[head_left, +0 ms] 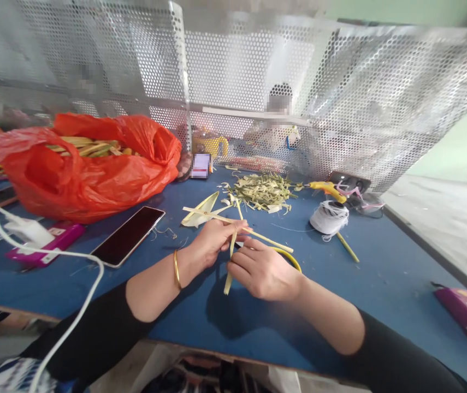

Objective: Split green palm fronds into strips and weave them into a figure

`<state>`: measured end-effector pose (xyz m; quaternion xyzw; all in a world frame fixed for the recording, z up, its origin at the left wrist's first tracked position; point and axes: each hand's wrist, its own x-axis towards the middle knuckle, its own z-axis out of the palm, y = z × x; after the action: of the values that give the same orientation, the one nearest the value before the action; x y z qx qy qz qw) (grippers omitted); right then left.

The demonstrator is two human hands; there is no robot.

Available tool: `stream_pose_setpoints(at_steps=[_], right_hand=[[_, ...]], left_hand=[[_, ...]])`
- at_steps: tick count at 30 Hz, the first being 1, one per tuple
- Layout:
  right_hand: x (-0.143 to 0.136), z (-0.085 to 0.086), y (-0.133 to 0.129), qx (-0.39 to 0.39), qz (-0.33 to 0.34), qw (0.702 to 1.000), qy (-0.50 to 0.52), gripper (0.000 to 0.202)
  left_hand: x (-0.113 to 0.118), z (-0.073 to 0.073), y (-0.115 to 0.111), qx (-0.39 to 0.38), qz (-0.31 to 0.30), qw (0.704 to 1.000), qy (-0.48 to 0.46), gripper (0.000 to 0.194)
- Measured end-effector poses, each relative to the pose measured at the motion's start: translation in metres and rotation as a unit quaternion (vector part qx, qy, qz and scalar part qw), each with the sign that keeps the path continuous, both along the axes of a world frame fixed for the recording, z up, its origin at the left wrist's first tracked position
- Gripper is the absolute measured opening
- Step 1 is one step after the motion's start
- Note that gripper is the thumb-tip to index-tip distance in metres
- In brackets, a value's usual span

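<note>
Head view: blue table [389, 295] stands before perforated metal screens [233, 71] and a pale green wall [462, 128]. Above the tabletop, the left hand [212, 243] pinches crossed pale strips [273, 240]; the right hand [268, 272] curls its fingers together, exact hold hidden.

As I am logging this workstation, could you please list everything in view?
Table: one, blue, centre
Perforated screens: several, silver, behind
Person: one visible, blurred, beyond screens
Bag: one, red, back left
Phones: two; dark, left; lit, by screen
Power strips: two, purple, left and right
Charger and cable: one, white, left
Mug: one, yellow, behind screen
Shavings: pile, pale green, back centre
Thread: one, white, right
Stem: one, green, beside thread
Yellow tool: one, back right
Glasses: one, pinkish, beside it
Strips: several, pale, at hands
Yellow loop: one, by right hand
Bracelet: one, gold, left wrist
Hands: two, bare, centre; left, right
</note>
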<state>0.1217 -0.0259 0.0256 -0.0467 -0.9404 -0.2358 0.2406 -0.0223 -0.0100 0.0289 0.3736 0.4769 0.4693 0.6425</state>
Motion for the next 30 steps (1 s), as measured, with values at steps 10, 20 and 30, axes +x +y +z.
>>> stream_pose_setpoints(at_steps=[10,20,30], right_hand=[[0.017,0.014,0.014,-0.053,-0.216,0.963,0.152,0.022],[0.018,0.015,0.023,-0.247,-0.341,0.907,-0.020,0.029],[0.032,0.024,0.041,-0.672,-0.264,0.677,0.142,0.029]], left_hand=[[-0.005,0.005,0.001,0.008,-0.011,1.000,-0.028,0.015],[0.002,-0.007,0.006,0.062,0.021,0.996,0.054,0.013],[-0.003,0.000,0.005,0.000,-0.063,0.998,0.007,0.018]])
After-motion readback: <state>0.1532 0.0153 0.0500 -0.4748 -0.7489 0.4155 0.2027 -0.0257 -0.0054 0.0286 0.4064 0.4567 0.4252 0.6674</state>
